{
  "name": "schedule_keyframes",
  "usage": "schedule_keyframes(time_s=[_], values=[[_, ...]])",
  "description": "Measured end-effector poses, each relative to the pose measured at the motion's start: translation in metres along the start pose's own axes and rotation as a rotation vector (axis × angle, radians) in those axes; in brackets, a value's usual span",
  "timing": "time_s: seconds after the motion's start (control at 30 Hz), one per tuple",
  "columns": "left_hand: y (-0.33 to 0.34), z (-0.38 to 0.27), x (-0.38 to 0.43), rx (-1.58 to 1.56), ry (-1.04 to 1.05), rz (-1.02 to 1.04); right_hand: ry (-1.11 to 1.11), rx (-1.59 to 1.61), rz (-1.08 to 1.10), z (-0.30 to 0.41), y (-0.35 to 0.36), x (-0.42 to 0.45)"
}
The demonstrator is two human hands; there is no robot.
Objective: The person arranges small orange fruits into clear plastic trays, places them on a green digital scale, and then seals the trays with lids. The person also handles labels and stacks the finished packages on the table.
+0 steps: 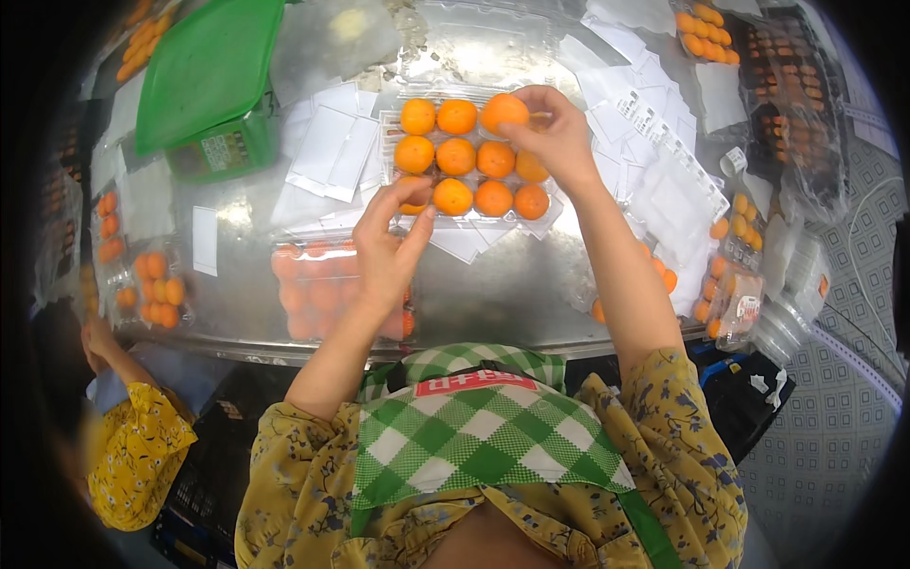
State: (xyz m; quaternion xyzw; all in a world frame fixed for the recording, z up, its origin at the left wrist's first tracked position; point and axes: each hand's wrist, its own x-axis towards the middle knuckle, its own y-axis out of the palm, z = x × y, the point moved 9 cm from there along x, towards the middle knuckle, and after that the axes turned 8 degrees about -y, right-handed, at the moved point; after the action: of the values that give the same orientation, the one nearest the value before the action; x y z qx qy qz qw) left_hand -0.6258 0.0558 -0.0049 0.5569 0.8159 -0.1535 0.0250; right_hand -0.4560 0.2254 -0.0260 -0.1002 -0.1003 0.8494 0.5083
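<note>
My right hand (558,135) holds an orange citrus fruit (505,112) between thumb and fingers over the far row of a clear plastic tray (387,139). Rows of orange fruits (456,156) sit in the tray's compartments. My left hand (394,235) is at the near left corner, its fingers on the fruit (412,206) there, partly hidden by them. Beneath my left wrist lies a closed clear pack of orange fruits (313,284). White paper slips (330,153) lie left of the tray and partly under it.
A green lidded box (206,71) stands at the back left. More white slips and a label strip (643,121) spread on the right. Filled fruit packs (158,288) line both sides. Stacked clear containers (782,320) stand at the right edge. A co-worker's yellow sleeve (135,455) is at lower left.
</note>
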Motion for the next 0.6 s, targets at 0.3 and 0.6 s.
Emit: schedule_keyframes(time_s=[0.3, 0.6], values=[[0.036, -0.027, 0.005, -0.386, 0.07, 0.151, 0.505, 1.189, 0.104, 0.008, 0.071, -0.081], [0.028, -0.032, -0.012, -0.161, 0.145, -0.005, 0.379, 0.705, 0.056, 0.007, 0.057, -0.096]])
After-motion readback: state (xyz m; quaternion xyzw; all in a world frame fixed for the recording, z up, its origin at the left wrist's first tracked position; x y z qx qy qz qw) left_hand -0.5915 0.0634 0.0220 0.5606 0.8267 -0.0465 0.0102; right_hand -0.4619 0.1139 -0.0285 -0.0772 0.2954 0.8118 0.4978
